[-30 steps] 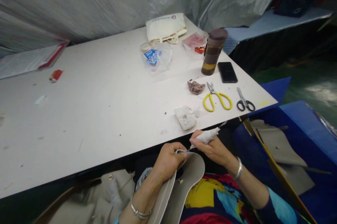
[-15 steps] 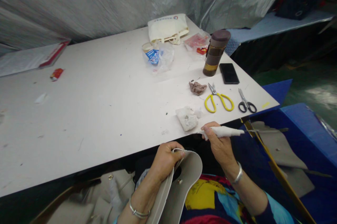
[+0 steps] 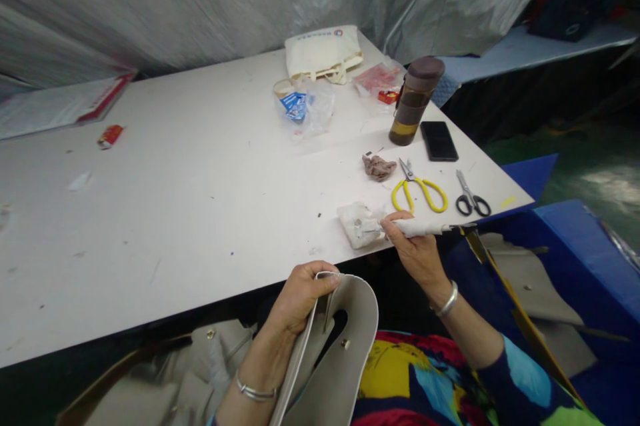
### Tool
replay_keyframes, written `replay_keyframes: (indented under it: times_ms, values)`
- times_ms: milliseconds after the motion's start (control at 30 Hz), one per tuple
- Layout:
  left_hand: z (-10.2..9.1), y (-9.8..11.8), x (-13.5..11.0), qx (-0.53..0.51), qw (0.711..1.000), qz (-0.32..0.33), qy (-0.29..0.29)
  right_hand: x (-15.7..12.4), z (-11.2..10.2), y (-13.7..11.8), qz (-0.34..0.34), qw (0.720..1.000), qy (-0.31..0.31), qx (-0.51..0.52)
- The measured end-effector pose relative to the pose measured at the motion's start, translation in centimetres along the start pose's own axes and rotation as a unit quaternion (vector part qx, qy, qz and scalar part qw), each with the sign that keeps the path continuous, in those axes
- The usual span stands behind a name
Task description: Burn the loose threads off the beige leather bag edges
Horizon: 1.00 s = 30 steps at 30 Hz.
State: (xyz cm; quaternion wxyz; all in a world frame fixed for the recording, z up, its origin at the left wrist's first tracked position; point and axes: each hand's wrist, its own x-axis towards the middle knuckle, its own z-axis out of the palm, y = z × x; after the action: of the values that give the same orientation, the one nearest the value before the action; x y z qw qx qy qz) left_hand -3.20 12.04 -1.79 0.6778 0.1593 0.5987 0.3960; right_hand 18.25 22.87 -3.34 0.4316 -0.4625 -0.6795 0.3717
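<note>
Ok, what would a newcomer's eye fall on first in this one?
Probably the yellow-handled metal scissors, lying near the right end of the white table, with a tall brown bottle standing beyond them. Next, perhaps, the slim white-wrapped tool in the right hand's grip, its tip over a crumpled white packet. Lower down, the left hand's grip pinches a folded beige sheet.
</note>
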Motion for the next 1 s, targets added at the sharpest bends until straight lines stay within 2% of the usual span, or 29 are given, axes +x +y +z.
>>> replay_keyframes:
  times_ms: [200,367,467,533,600,700,1000]
  values:
    - [-0.2,-0.1,0.1,-0.009,1.000,0.002,-0.007,0.4,0.2,-0.3,-0.029,0.999,-0.018,-0.011]
    - [-0.3,-0.2,0.0,-0.008,1.000,0.010,-0.007,-0.2,0.0,-0.5,-0.011,1.000,0.003,0.008]
    - [-0.4,-0.2,0.0,-0.009,1.000,0.010,-0.008,-1.4,0.0,-0.9,0.029,0.999,0.026,0.037]
    - [-0.5,-0.2,0.1,-0.011,1.000,0.005,-0.010,-2.3,0.3,-1.3,0.065,0.994,-0.006,0.087]
    - [-0.5,-0.1,0.1,-0.015,1.000,-0.003,-0.017,-3.3,0.7,-1.7,0.098,0.982,-0.066,0.146]
    - [-0.5,-0.1,0.0,-0.022,0.999,-0.013,-0.026,-4.3,1.4,-1.9,0.128,0.966,-0.124,0.189]
    - [-0.5,-0.4,-0.2,-0.025,0.999,-0.010,-0.043,-4.5,2.1,-2.0,0.144,0.959,-0.148,0.196]
